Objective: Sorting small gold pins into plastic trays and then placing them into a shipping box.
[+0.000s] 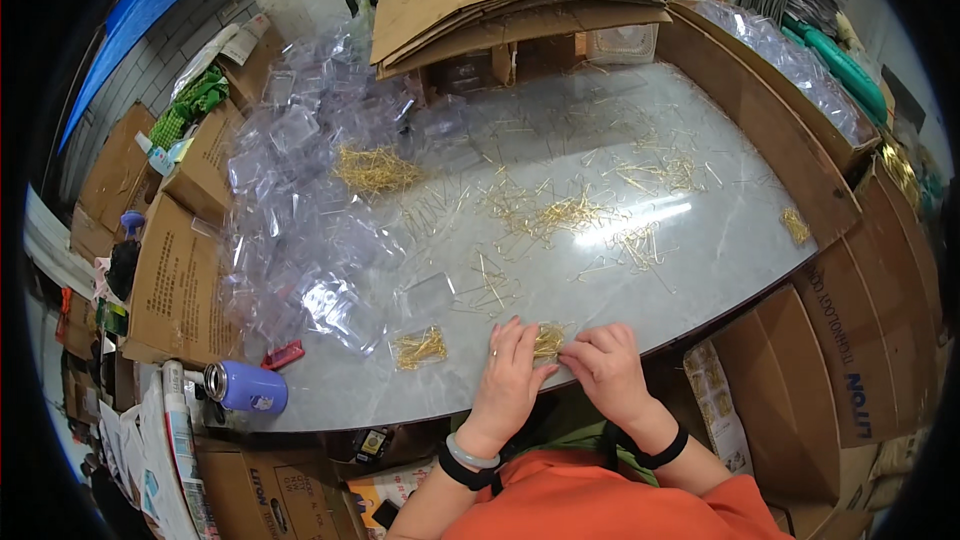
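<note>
A small bundle of gold wire pieces (549, 340) sits at the table's near edge, between my two hands. My left hand (508, 380) lies along its left side, fingers fairly straight and thumb drawn in on the near side. At its right corner, my right hand (608, 375) is closed, fingers curled and pinched against it. The thumbs nearly meet, and the hands partly cover the bundle; whether a clear box surrounds it I cannot tell. Left of my left hand, a clear plastic box (420, 348) filled with similar gold pieces rests on the table. Farther off lies an empty-looking clear box (428, 294).
Loose gold wire pieces (565, 215) are scattered across the grey table (700, 270). A heap of clear plastic boxes (310, 190) covers its left, with a gold pile (377, 169) beside it. A purple bottle (245, 386) stands front left. Cardboard walls (770, 130) border the right.
</note>
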`<action>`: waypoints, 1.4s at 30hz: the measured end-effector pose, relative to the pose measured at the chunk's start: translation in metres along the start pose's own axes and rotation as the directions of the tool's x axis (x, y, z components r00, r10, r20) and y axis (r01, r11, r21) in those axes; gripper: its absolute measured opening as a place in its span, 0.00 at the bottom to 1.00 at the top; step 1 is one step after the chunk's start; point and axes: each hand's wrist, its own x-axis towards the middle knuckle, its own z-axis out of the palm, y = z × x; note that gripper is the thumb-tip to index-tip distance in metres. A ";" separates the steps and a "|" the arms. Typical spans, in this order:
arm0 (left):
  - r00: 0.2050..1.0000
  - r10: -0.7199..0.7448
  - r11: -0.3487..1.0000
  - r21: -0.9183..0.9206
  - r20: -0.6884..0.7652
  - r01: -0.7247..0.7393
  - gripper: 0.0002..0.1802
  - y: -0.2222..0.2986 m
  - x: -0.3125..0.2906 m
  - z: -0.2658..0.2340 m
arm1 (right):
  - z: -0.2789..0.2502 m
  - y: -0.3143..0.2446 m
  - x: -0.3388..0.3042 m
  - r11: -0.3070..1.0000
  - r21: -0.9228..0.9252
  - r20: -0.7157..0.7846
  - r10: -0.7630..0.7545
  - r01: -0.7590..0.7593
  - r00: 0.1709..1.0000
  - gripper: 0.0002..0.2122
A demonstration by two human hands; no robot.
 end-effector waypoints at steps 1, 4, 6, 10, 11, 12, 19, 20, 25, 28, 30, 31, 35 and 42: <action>1.000 -0.010 1.000 0.000 -0.003 0.010 0.33 0.000 -0.001 0.000 | 0.002 -0.002 0.001 0.999 -0.014 -0.045 0.050 -0.051 0.998 0.10; 1.000 -0.014 1.000 0.007 -0.008 0.014 0.33 -0.002 -0.001 0.002 | -0.003 -0.012 0.007 0.976 -0.125 -0.161 0.159 -0.180 0.974 0.15; 1.000 -0.013 1.000 0.010 -0.009 0.013 0.33 -0.002 -0.002 0.003 | 0.000 -0.014 0.006 0.974 -0.140 -0.151 0.155 -0.176 0.976 0.16; 1.000 -0.008 1.000 0.018 -0.011 0.008 0.34 -0.002 -0.001 0.004 | 0.008 -0.025 0.004 0.989 0.030 -0.054 0.149 -0.148 0.987 0.16; 1.000 -0.009 1.000 0.021 -0.014 0.009 0.34 -0.003 -0.002 0.004 | 0.008 -0.023 0.004 0.981 0.079 -0.041 0.180 -0.177 0.983 0.16; 1.000 -0.014 1.000 0.012 -0.019 0.014 0.35 -0.003 -0.002 0.004 | 0.007 -0.020 0.004 0.970 0.128 -0.027 0.211 -0.206 0.977 0.16; 0.992 -0.116 0.993 -0.042 -0.044 0.115 0.44 -0.006 -0.007 0.008 | 0.006 -0.035 0.022 0.964 0.261 0.072 0.037 -0.055 0.997 0.17; 0.990 -0.129 0.991 -0.044 -0.054 0.127 0.45 -0.008 -0.008 0.011 | 0.009 -0.032 0.025 0.975 0.223 0.065 -0.018 0.003 0.998 0.17; 0.991 -0.105 0.994 -0.052 -0.088 0.101 0.46 -0.008 -0.009 0.012 | 0.022 -0.011 0.025 0.972 0.109 0.074 -0.219 0.210 0.973 0.14; 0.991 -0.130 0.986 -0.109 -0.035 0.126 0.46 -0.009 -0.012 0.009 | 0.023 -0.005 0.028 0.974 0.149 0.088 -0.184 0.170 0.979 0.11; 0.995 -0.105 0.985 -0.138 -0.003 0.103 0.45 -0.010 -0.010 0.002 | 0.020 -0.005 0.030 0.979 0.188 0.121 -0.106 0.082 0.987 0.10; 0.996 -0.089 0.986 -0.142 0.022 0.091 0.44 -0.009 -0.008 -0.001 | 0.018 -0.003 0.030 0.979 0.203 0.137 -0.062 0.033 0.989 0.10; 0.994 -0.044 0.979 -0.193 0.101 0.063 0.41 -0.013 -0.010 -0.023 | 0.018 -0.005 0.030 0.989 0.141 0.119 -0.067 0.050 0.991 0.15; 0.997 -0.074 0.991 -0.106 0.036 0.077 0.31 -0.012 -0.013 -0.020 | 0.006 0.003 0.035 0.974 0.080 0.272 -0.225 0.211 0.936 0.20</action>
